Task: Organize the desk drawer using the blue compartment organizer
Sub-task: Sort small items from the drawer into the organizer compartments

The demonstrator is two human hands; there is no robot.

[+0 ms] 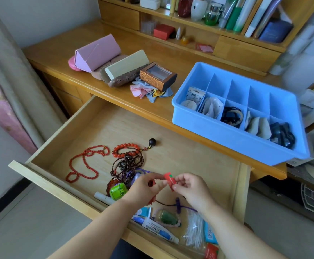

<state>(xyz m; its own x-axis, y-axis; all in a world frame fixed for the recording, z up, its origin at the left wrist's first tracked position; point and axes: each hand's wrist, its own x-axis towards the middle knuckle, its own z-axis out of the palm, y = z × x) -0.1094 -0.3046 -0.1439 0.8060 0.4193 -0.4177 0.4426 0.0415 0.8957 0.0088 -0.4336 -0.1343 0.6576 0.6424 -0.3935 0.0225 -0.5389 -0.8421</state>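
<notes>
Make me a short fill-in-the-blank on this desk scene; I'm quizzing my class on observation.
1. Both hands pinch a small ___ packet over the open drawer.
2. The blue organizer sits on the ___.
3. The organizer's rear row of compartments is mostly ___.

Missing words: red; desk; empty

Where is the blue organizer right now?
The blue organizer sits on the desktop at right, behind the open drawer, right of the brown box.
</notes>
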